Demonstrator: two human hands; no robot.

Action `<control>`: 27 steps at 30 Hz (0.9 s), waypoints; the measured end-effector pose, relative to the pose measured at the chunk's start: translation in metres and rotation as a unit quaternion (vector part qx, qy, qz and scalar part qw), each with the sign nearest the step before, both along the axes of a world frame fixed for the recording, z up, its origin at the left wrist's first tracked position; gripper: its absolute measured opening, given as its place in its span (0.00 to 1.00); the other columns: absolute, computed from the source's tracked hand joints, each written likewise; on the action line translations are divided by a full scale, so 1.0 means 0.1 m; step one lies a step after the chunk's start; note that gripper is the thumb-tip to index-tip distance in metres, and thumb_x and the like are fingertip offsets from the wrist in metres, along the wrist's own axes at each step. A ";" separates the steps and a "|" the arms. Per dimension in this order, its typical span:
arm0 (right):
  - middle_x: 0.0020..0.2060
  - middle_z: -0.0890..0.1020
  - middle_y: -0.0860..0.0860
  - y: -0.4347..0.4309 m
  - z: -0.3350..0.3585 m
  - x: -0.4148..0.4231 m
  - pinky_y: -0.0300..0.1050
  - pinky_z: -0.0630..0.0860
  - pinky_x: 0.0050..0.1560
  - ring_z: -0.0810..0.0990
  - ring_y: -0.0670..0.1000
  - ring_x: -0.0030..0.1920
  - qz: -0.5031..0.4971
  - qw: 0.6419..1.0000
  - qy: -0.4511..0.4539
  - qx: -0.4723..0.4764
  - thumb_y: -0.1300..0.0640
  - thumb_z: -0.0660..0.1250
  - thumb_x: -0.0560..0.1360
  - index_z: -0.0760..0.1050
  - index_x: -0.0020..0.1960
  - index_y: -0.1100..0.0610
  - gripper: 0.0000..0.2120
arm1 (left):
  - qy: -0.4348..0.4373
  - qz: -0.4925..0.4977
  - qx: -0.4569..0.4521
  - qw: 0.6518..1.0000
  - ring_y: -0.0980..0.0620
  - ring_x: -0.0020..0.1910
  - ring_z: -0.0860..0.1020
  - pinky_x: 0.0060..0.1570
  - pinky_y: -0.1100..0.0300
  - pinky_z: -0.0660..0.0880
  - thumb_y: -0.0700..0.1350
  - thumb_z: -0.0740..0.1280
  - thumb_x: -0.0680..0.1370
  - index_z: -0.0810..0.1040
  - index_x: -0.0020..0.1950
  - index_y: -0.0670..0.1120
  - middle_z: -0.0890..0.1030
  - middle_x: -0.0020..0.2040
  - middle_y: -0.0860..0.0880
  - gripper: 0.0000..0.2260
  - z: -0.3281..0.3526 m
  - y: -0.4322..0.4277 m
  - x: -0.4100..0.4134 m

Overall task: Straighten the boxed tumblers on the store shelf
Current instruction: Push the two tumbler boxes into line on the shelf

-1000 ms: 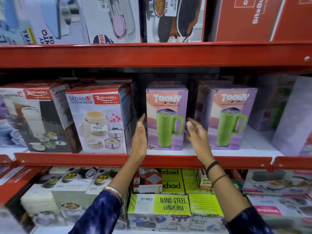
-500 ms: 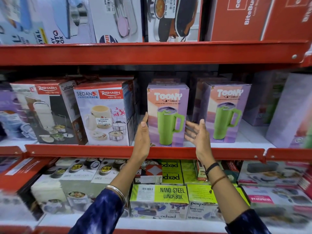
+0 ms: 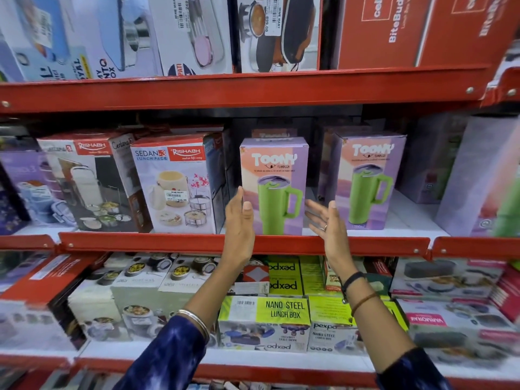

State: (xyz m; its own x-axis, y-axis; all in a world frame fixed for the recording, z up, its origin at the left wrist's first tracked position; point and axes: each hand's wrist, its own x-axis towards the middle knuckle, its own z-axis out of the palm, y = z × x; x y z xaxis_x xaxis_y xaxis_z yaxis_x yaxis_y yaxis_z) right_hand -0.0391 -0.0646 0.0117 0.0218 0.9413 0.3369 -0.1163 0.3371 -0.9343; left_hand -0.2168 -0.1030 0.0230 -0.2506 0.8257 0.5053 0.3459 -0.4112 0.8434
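Two purple Toony tumbler boxes with a green mug picture stand on the middle red shelf (image 3: 281,244). The nearer tumbler box (image 3: 274,175) stands upright at the shelf's front edge, facing me. My left hand (image 3: 239,225) is flat beside its lower left edge, thumb at the box front. My right hand (image 3: 327,222) is open, fingers spread, just right of the box and a little apart from it. The second tumbler box (image 3: 368,175) stands further right and set back, turned slightly. More tumbler boxes stand dim behind them.
A Sedan-3 lunch pack box (image 3: 174,184) stands close on the left of the nearer tumbler box. A large purple box (image 3: 478,175) leans at the far right. Nano Steel lunch boxes (image 3: 264,322) fill the shelf below, under my forearms. Boxes crowd the top shelf.
The view has shifted right and down slightly. My right hand has come away from the nearer tumbler box's side and opened wider; my left hand stays at its left edge.
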 end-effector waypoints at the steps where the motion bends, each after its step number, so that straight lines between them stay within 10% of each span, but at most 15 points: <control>1: 0.64 0.77 0.54 -0.02 -0.01 0.03 0.49 0.71 0.65 0.76 0.51 0.62 -0.019 1.000 -0.001 0.013 0.44 0.44 0.81 0.73 0.64 0.56 0.26 | -0.001 0.027 0.026 0.999 0.53 0.76 0.56 0.77 0.50 0.53 0.59 0.49 0.82 0.56 0.77 0.50 0.58 0.77 0.48 0.25 0.01 -0.04 0.08; 9: 0.69 0.72 0.56 0.09 0.10 0.77 0.48 0.65 0.71 0.70 0.52 0.68 -0.174 0.979 0.093 0.055 0.48 0.45 0.82 0.68 0.69 0.60 0.24 | 0.024 -0.026 0.161 0.986 0.57 0.72 0.62 0.72 0.65 0.57 0.55 0.49 0.80 0.69 0.68 0.45 0.67 0.70 0.47 0.22 0.09 -0.02 0.96; 21: 0.73 0.65 0.52 0.68 0.15 1.49 0.52 0.60 0.74 0.64 0.52 0.72 -0.104 0.994 0.015 -0.023 0.34 0.45 0.75 0.58 0.74 0.55 0.35 | 0.027 -0.115 -0.038 0.992 0.58 0.75 0.51 0.76 0.56 0.47 0.62 0.40 0.80 0.53 0.77 0.50 0.54 0.79 0.49 0.29 0.08 0.69 1.63; 27: 0.66 0.71 0.52 0.63 0.13 1.56 0.41 0.66 0.62 0.70 0.49 0.64 -0.059 0.998 0.009 -0.016 0.43 0.40 0.80 0.63 0.71 0.56 0.28 | -0.041 -0.134 -0.062 0.988 0.57 0.71 0.58 0.65 0.52 0.64 0.68 0.44 0.76 0.58 0.75 0.57 0.59 0.72 0.59 0.30 0.05 0.74 1.64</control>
State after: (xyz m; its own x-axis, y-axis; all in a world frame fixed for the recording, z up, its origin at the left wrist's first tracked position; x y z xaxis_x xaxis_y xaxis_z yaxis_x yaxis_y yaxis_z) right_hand 0.1169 -0.0017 0.0247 0.1379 0.9421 0.3058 -0.0939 0.3198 -0.9428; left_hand -0.0532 -0.0285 0.0277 -0.0501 0.9222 0.3835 0.1672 -0.3708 0.9135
